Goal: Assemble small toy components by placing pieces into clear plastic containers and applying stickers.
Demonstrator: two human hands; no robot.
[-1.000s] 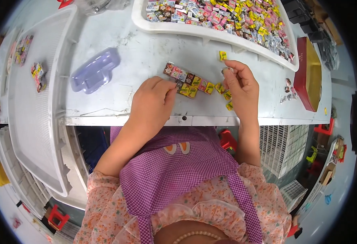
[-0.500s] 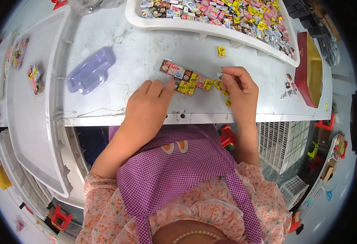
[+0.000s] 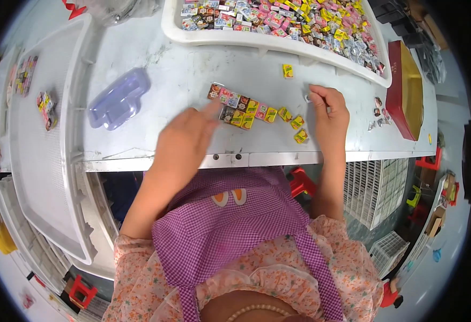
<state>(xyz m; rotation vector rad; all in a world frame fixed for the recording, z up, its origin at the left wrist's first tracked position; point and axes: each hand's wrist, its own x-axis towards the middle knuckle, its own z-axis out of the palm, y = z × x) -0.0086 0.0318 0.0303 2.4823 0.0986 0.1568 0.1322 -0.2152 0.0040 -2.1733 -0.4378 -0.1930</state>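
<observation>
Small, boxy wrapped pieces [image 3: 250, 106] in brown, pink, white and yellow lie on the table in a slanting long row, with a shorter row along its near side. My left hand [image 3: 182, 140] is at the left end of these rows, its fingers smeared by motion. Just right of the rows, several loose yellow pieces [image 3: 297, 122] lie scattered. My right hand [image 3: 329, 109] is raised beyond them, thumb and forefinger pinching a small whitish piece [image 3: 308, 98], mostly hidden by the fingertips. A single yellow piece [image 3: 287, 71] lies farther back.
A white tray [image 3: 278, 45] heaped with similar pieces stands at the back. On the left are a translucent purple plastic mould [image 3: 120, 99] and a long white mesh tray [image 3: 47, 177] with two small bundles. At the right sits a red and gold box [image 3: 405, 91], with loose pieces [image 3: 379, 114] beside it.
My right hand has drawn away to the right from the loose yellow pieces, which now show plainly. My left hand has shifted left and nearer me, off the short row.
</observation>
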